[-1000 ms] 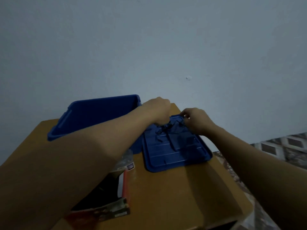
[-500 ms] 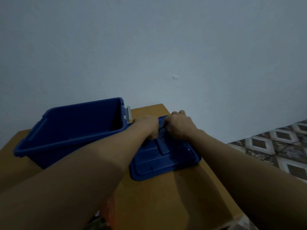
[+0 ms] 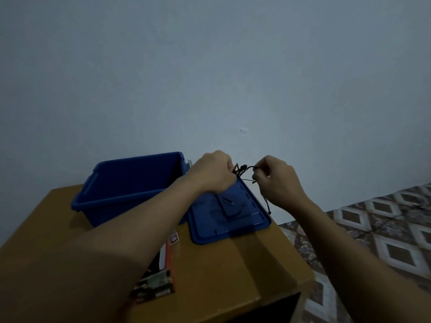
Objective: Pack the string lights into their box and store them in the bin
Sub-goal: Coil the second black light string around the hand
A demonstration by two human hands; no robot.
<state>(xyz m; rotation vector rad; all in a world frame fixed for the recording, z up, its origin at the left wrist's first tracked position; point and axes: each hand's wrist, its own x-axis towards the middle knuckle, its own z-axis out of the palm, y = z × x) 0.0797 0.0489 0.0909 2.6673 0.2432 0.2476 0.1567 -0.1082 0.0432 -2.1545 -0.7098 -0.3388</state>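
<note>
A thin black string of lights (image 3: 243, 170) is stretched between my two hands above the blue bin lid (image 3: 229, 221). My left hand (image 3: 213, 172) grips a bunch of the string at its left end. My right hand (image 3: 276, 180) pinches the wire at the right, and a loose strand hangs down past the lid's right edge. The open blue bin (image 3: 130, 185) stands on the wooden table (image 3: 224, 276) to the left of the lid. The lights' cardboard box (image 3: 161, 273), red and black, lies open under my left forearm, partly hidden.
A dark rectangular part (image 3: 229, 205) lies on the lid. The pale wall is close behind the bin. The table's right edge drops to a patterned tile floor (image 3: 382, 231). A dark opening shows under the table's front right corner.
Both hands have lifted off the lid, raising the black string of lights between them. The view has tilted, and the cardboard box has come back into sight.
</note>
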